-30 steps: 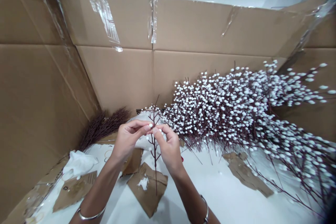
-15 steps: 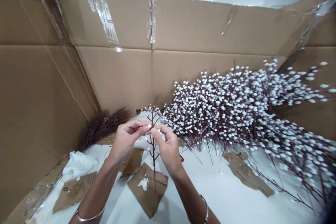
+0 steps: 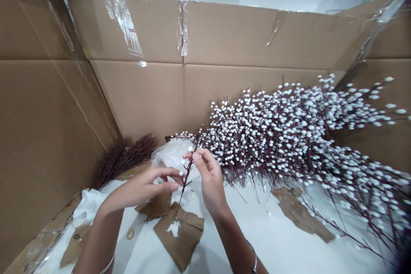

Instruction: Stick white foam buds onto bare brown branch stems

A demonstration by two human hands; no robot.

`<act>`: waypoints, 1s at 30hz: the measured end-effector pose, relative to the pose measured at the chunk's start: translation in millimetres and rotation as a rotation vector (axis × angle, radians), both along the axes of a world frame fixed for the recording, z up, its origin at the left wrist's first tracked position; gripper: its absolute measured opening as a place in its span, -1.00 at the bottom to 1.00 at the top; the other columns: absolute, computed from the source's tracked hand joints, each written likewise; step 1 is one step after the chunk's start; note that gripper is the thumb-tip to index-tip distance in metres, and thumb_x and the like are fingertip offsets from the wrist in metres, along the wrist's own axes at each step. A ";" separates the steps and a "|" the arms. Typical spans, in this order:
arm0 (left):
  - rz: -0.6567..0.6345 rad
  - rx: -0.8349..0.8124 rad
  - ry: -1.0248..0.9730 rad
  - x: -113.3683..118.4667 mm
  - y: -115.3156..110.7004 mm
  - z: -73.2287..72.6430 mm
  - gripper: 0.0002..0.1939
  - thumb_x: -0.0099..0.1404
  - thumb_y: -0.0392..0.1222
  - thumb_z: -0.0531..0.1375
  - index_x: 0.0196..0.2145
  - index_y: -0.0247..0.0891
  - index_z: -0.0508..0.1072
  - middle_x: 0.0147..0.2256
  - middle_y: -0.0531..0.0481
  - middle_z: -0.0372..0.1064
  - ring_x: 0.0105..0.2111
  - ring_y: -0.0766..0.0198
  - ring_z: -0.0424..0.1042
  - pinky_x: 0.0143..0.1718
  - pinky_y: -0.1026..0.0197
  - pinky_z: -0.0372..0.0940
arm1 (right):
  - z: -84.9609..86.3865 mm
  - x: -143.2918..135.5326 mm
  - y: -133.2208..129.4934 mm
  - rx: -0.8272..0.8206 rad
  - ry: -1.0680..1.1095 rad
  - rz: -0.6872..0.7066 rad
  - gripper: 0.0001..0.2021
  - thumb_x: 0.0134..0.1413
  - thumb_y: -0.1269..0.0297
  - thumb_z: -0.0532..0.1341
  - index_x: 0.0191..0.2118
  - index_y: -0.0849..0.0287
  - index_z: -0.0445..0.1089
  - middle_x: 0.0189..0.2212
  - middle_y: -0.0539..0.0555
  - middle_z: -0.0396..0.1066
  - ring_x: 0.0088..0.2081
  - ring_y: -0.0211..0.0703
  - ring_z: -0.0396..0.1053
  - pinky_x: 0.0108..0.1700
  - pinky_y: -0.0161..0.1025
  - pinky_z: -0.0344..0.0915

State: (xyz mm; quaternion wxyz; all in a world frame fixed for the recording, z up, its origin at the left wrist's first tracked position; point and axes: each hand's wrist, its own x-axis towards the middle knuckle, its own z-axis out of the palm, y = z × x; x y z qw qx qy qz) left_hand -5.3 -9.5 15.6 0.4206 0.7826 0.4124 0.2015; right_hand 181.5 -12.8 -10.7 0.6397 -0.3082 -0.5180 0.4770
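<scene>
A thin brown artificial twig with a few white buds leans in front of me. My right hand pinches its upper part between thumb and fingers. Beside the lower stem is my left hand, its thumb and fingers apart; whether a fingertip touches the twig I cannot tell. One white bud sits by the left fingertips. Below, the stem's lower end reaches over a cardboard piece bearing a dab of white paste.
A large heap of white-budded branches fills the back right. Bare brown twigs lie at the back left, near a clear plastic bag. Cardboard walls surround the white table. A torn cardboard strip lies right.
My left hand has come away from the pinch at the buds, moving down and left. The twig has tilted, its top to the right, still in my right hand.
</scene>
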 end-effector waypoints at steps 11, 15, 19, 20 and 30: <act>-0.086 -0.047 -0.060 19.5 2.0 -1.8 -0.74 0.35 -0.07 0.16 -0.31 -0.27 0.57 -0.34 -0.01 0.60 -0.30 0.24 0.50 -0.15 0.28 0.28 | -0.2 -0.7 2.7 -0.010 0.196 -0.074 -0.70 0.33 0.09 0.01 -0.12 0.05 0.44 -0.10 0.04 0.50 0.00 -0.11 0.38 0.10 -0.13 0.18; 0.017 -0.035 -0.046 19.8 3.6 -7.6 -0.77 0.32 -0.10 0.19 -0.36 -0.29 0.54 -0.39 -0.02 0.60 -0.34 0.24 0.51 -0.20 0.26 0.28 | -0.5 -0.2 4.5 -0.051 0.233 -0.068 -0.75 0.26 0.09 0.11 -0.12 0.07 0.45 -0.05 0.05 0.48 0.03 -0.08 0.37 0.05 -0.15 0.22; 0.075 -0.022 -0.032 23.0 6.2 -17.6 -0.80 0.28 -0.11 0.21 -0.38 -0.29 0.52 -0.41 -0.03 0.59 -0.37 0.22 0.51 -0.26 0.26 0.28 | -2.1 2.2 6.0 -0.082 0.169 -0.117 -0.78 0.16 0.11 0.23 -0.15 0.10 0.44 -0.08 0.06 0.49 -0.02 -0.08 0.37 0.08 -0.14 0.20; 0.080 -0.018 -0.026 24.0 6.5 -19.7 -0.80 0.27 -0.10 0.21 -0.39 -0.28 0.52 -0.42 -0.02 0.59 -0.37 0.22 0.51 -0.27 0.26 0.28 | -2.8 2.7 6.6 -0.083 0.156 -0.138 -0.78 0.15 0.11 0.24 -0.17 0.11 0.44 -0.09 0.06 0.50 -0.02 -0.09 0.37 0.09 -0.14 0.19; 0.135 0.177 0.127 1.0 20.4 -21.8 -0.65 0.35 0.05 0.09 -0.27 -0.20 0.57 -0.26 -0.03 0.57 -0.25 0.18 0.49 -0.24 0.26 0.24 | -6.0 4.2 16.6 -0.077 0.275 -0.244 -0.80 0.06 0.13 0.30 -0.36 0.14 0.38 -0.36 -0.02 0.37 -0.26 -0.20 0.30 -0.12 -0.24 0.20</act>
